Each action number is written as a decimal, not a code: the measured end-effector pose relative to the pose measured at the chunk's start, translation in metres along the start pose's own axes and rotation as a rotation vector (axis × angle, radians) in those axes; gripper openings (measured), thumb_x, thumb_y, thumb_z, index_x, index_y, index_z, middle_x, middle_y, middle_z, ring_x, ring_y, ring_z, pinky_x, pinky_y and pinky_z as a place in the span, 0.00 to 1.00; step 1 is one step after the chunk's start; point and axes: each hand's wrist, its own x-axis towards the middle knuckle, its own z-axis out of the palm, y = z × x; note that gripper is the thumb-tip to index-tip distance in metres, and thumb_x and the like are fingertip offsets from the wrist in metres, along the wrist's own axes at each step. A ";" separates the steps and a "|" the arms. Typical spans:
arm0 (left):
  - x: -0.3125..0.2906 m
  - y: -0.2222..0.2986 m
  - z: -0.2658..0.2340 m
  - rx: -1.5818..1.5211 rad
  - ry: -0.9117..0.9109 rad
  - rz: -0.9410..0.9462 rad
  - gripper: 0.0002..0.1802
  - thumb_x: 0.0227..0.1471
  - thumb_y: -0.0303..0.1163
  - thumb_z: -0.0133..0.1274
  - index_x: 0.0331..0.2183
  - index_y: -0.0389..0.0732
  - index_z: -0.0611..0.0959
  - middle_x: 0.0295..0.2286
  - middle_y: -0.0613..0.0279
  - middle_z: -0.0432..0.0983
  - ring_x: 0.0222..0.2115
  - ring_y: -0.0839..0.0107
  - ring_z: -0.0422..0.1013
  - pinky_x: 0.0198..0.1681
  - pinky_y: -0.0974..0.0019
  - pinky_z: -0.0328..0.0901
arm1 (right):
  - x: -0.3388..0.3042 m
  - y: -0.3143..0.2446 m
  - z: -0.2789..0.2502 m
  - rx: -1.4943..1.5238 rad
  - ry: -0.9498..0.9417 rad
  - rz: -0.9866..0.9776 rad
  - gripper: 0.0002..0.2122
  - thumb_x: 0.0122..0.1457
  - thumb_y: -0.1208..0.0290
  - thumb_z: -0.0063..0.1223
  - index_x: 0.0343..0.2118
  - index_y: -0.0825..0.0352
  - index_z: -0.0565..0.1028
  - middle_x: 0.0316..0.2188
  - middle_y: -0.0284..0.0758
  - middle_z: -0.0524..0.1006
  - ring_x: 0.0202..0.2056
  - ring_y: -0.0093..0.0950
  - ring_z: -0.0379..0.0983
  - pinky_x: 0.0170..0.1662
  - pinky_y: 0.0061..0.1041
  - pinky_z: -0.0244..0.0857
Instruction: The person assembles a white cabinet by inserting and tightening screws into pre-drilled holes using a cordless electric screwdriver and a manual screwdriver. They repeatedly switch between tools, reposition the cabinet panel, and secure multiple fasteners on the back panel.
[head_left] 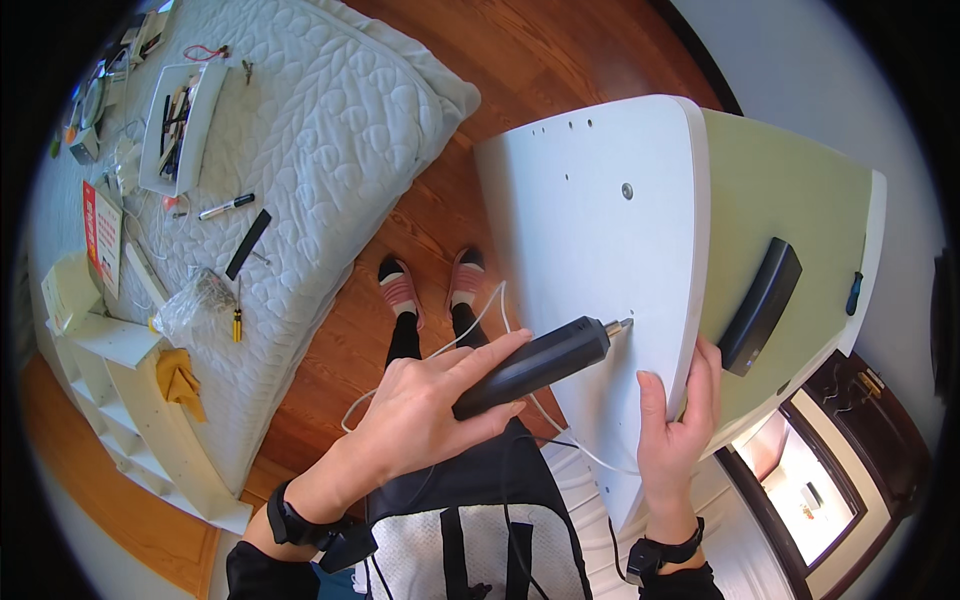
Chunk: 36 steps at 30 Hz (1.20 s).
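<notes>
My left hand (pixel 415 405) is wrapped round a black electric screwdriver (pixel 540 365). The screwdriver slants up to the right, and its metal bit meets the face of a white furniture panel (pixel 590 220) at a small hole or screw. I cannot tell which. My right hand (pixel 678 420) grips the panel's edge, thumb on the white face and fingers round behind it. A metal fitting (pixel 627 191) and several small holes show higher on the panel. Behind the edge, a black elongated case (pixel 762 305) lies on a pale green surface (pixel 800 180).
Left of me is a quilted mattress (pixel 330 110) with a white tool bin (pixel 205 110), a marker (pixel 228 206), a yellow-handled screwdriver (pixel 238 322) and a plastic bag (pixel 195 300). A white shelf unit (pixel 150 420) leans there. A white cord (pixel 500 300) loops beside the panel. A dark-handled tool (pixel 855 293) lies far right.
</notes>
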 end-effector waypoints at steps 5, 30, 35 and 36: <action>0.003 -0.001 -0.003 -0.013 0.010 0.018 0.37 0.45 0.32 0.63 0.58 0.43 0.70 0.31 0.49 0.80 0.28 0.59 0.79 0.34 0.63 0.73 | 0.002 -0.001 0.000 -0.023 0.000 -0.008 0.16 0.56 0.73 0.56 0.46 0.74 0.72 0.46 0.44 0.72 0.45 0.39 0.70 0.49 0.31 0.64; 0.012 0.001 -0.023 0.082 -0.042 -0.001 0.36 0.41 0.31 0.65 0.54 0.41 0.73 0.35 0.48 0.79 0.28 0.57 0.78 0.34 0.66 0.71 | 0.004 0.000 -0.004 -0.056 -0.009 -0.021 0.16 0.52 0.74 0.60 0.44 0.75 0.75 0.40 0.43 0.74 0.39 0.37 0.73 0.41 0.28 0.67; 0.018 0.008 -0.031 0.205 -0.023 0.064 0.32 0.44 0.36 0.65 0.52 0.41 0.75 0.27 0.55 0.77 0.22 0.61 0.74 0.24 0.65 0.68 | 0.005 0.000 -0.008 -0.057 0.031 -0.082 0.18 0.47 0.76 0.63 0.44 0.72 0.78 0.33 0.40 0.78 0.30 0.33 0.77 0.32 0.25 0.70; 0.019 0.011 -0.031 0.204 -0.044 0.042 0.32 0.44 0.36 0.65 0.52 0.41 0.76 0.27 0.55 0.77 0.22 0.61 0.74 0.24 0.64 0.68 | 0.005 0.000 -0.009 -0.049 0.031 -0.082 0.18 0.47 0.76 0.64 0.44 0.72 0.78 0.33 0.40 0.79 0.30 0.33 0.78 0.32 0.25 0.71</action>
